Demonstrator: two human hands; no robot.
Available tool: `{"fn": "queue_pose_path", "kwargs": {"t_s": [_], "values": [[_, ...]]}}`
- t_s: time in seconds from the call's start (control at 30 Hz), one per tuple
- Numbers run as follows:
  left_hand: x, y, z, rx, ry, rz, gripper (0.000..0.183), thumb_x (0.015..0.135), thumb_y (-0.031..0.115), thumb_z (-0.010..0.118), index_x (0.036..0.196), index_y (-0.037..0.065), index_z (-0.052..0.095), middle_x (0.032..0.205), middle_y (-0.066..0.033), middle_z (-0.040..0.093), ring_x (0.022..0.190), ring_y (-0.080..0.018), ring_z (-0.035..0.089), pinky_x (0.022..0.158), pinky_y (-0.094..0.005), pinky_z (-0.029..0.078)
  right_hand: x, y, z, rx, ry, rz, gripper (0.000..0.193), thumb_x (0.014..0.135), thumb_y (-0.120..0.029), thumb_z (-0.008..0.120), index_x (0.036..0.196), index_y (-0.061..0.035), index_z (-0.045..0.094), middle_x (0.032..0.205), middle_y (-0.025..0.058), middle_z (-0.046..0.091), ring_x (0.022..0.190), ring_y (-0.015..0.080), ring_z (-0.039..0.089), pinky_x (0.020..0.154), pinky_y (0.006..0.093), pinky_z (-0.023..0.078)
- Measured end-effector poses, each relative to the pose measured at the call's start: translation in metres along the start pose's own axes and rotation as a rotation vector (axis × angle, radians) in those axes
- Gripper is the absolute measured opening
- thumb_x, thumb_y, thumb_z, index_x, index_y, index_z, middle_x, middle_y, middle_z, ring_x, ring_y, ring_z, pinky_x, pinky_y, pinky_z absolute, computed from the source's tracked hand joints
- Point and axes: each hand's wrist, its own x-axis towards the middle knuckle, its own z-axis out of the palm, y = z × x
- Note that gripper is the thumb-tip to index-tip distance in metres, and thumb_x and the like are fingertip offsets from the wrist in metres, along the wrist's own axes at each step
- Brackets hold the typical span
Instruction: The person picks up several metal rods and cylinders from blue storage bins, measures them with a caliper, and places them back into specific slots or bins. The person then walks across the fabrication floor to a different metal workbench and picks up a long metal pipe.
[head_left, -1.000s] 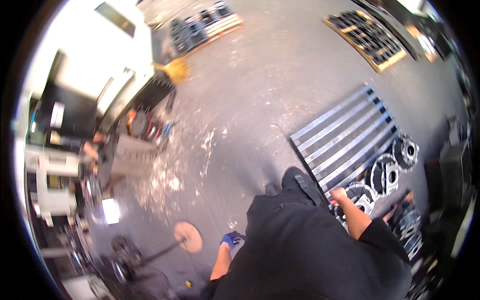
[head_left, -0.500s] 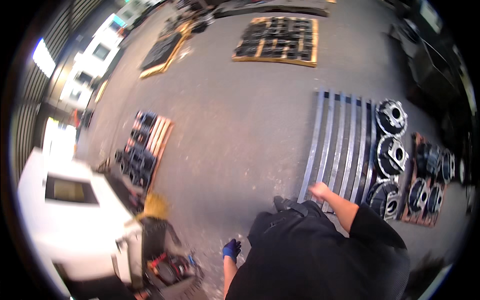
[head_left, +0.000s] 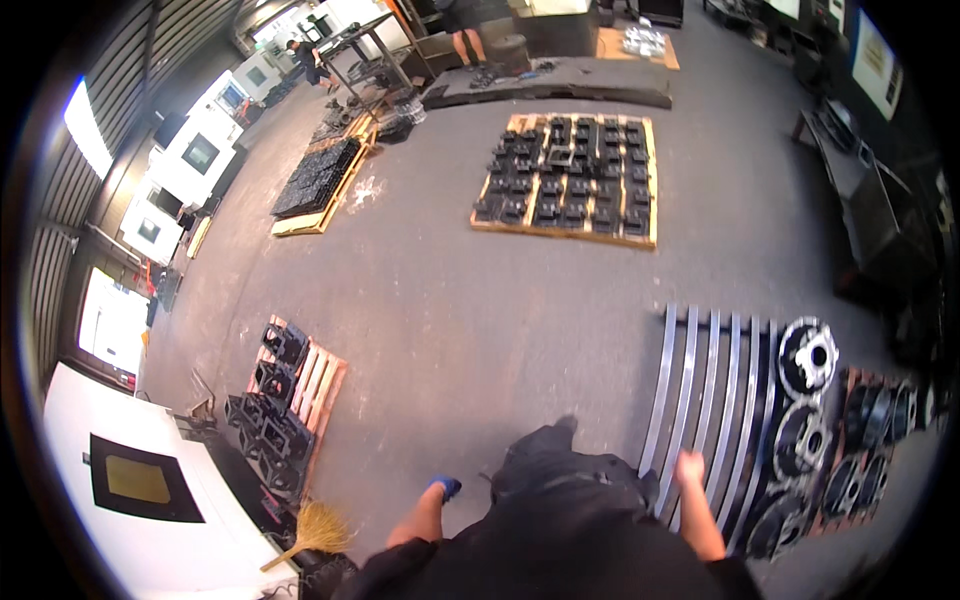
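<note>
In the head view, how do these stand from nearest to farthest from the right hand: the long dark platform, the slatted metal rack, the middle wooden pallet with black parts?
From the right hand:
1. Slatted metal rack: right at the hand.
2. Wooden pallet: ahead, toward the left.
3. Long dark platform: beyond the pallet.

Glossy, smooth metal slats [head_left: 711, 375], shiny metal castings [head_left: 795, 360], matt wooden pallet [head_left: 322, 382], rough straw broom [head_left: 320, 528], matt floor [head_left: 450, 330]

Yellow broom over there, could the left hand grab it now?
Probably not without stepping over: the yellow broom is by the white machine, apart from the left hand, though gray floor shows between them.
</note>
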Motion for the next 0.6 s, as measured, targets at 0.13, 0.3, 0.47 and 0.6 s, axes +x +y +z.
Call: {"fn": "queue_pose_path", "kwargs": {"t_s": [0.13,0.3,0.47,0.6], "values": [[-0.044,0.232,-0.224,0.455,0.280,0.206,0.041,0.080,0.033,0.055,0.110,0.008,0.068,0.117,-0.0195,0.063,0.107,-0.0376,0.060,0.090,-0.0460,0.048,-0.034,0.048,-0.074,0.643,0.090,0.835,0.024,0.078,-0.014,0.057,0.058,-0.0081,0.044,0.048,0.0080,0.045,0.036,0.0222,0.046,0.031,0.0369,0.036],[0.000,0.432,-0.425,0.711,0.743,0.733,0.029,0.082,0.022,0.052,0.101,0.007,0.068,0.107,-0.0166,0.066,0.098,-0.0385,0.063,0.085,-0.0452,0.051,0.015,-0.027,-0.029,0.492,-0.193,0.987,0.023,0.083,-0.017,0.055,0.064,-0.0069,0.048,0.052,0.0071,0.048,0.040,0.0211,0.048,0.035,0.0361,0.038],[-0.015,0.647,-0.490,0.673,0.849,0.946,0.023,0.084,0.021,0.048,0.084,0.009,0.067,0.089,-0.0148,0.068,0.078,-0.0344,0.064,0.071,-0.0454,0.051,0.164,-0.156,-0.014,0.343,-0.481,0.783,0.024,0.089,-0.020,0.052,0.069,-0.0058,0.051,0.056,0.0062,0.051,0.044,0.0200,0.050,0.040,0.0352,0.041],[-0.015,0.713,-0.508,0.379,0.516,0.586,0.043,0.086,0.035,0.050,0.119,0.012,0.064,0.123,-0.0154,0.061,0.105,-0.0349,0.062,0.093,-0.0432,0.048,0.345,-0.261,-0.053,0.384,-0.480,0.403,0.027,0.094,-0.022,0.050,0.073,-0.0048,0.054,0.059,0.0055,0.054,0.048,0.0192,0.051,0.044,0.0346,0.042]]}}
